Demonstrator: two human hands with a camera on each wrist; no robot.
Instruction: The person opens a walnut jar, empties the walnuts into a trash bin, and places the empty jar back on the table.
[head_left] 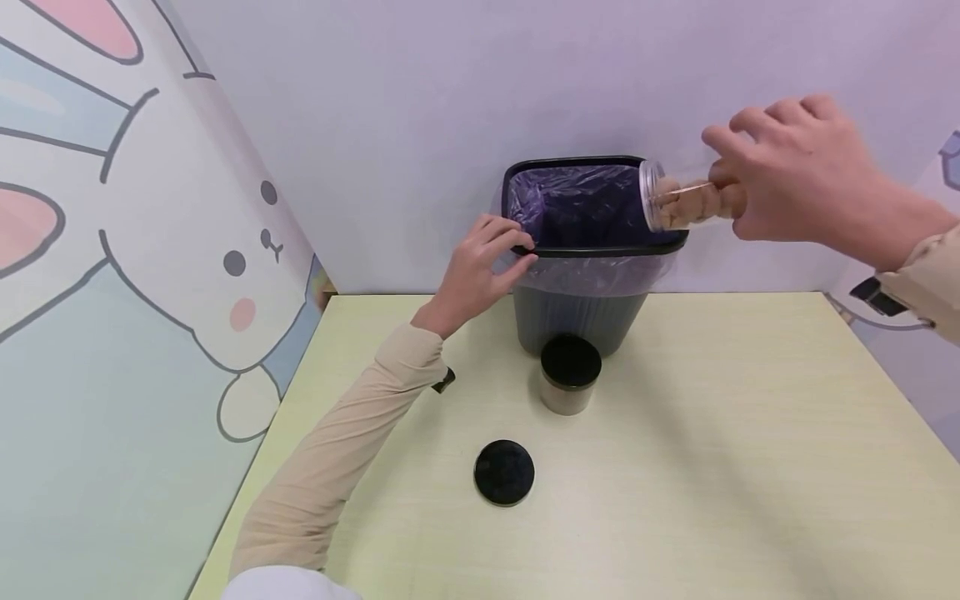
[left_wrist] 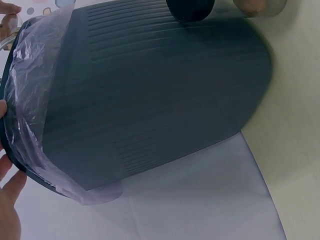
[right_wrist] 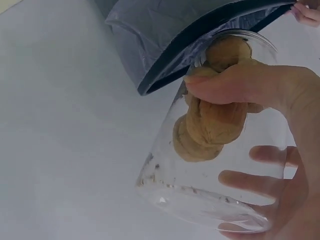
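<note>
My right hand (head_left: 810, 167) grips a clear jar (right_wrist: 200, 200), tipped on its side with its mouth at the right rim of a trash can (head_left: 577, 312). Several walnuts (right_wrist: 217, 125) lie inside the jar toward its mouth, and small dark crumbs cling near its base. The trash can is dark and ribbed, lined with a thin purplish plastic bag (head_left: 600, 273) folded over the rim. At the can's front left corner, my left hand (head_left: 476, 271) pinches the rim, thumb outside and fingers over the top. The can's bottom inside is too dark to make out.
In front of the can stands a second jar (head_left: 567, 398) with a black lid and brownish contents. A loose round black lid (head_left: 504, 472) lies nearer on the pale table (head_left: 750, 417). Behind the can is a plain wall (head_left: 390, 125); a rabbit mural (head_left: 172, 217) covers the left wall.
</note>
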